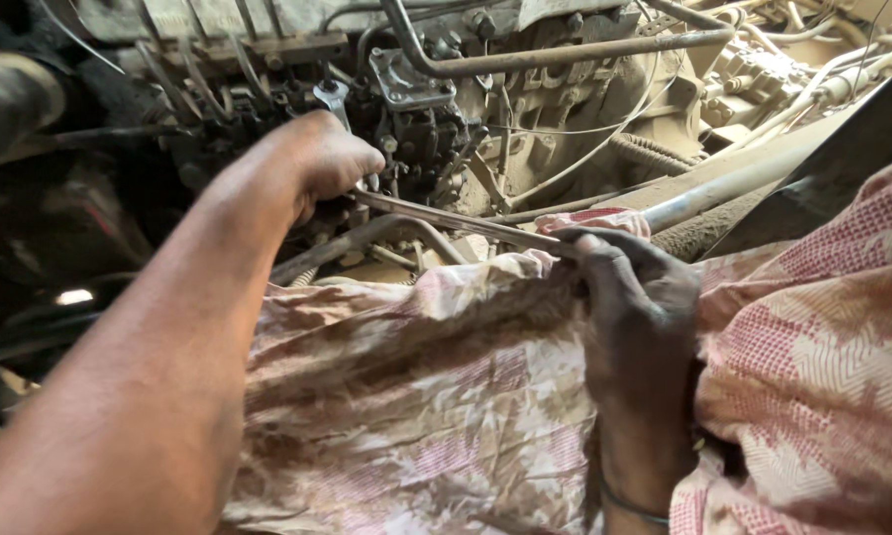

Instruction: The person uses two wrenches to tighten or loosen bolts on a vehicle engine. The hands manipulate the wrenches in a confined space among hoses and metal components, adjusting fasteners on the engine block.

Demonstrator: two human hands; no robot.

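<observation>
My left hand reaches into a dusty engine and is closed around a spanner, whose open jaw sticks up above my knuckles. A long flat metal bar runs from under that hand down to the right. My right hand, black with grease, grips the bar's near end, resting on a stained pink-and-white cloth. Where the bar meets the spanner is hidden by my left fist.
Bent steel pipes cross above the engine. Thin fuel lines and wires crowd the part beside my left hand. A pale tube slants at the right. Dark parts lie in shadow on the left.
</observation>
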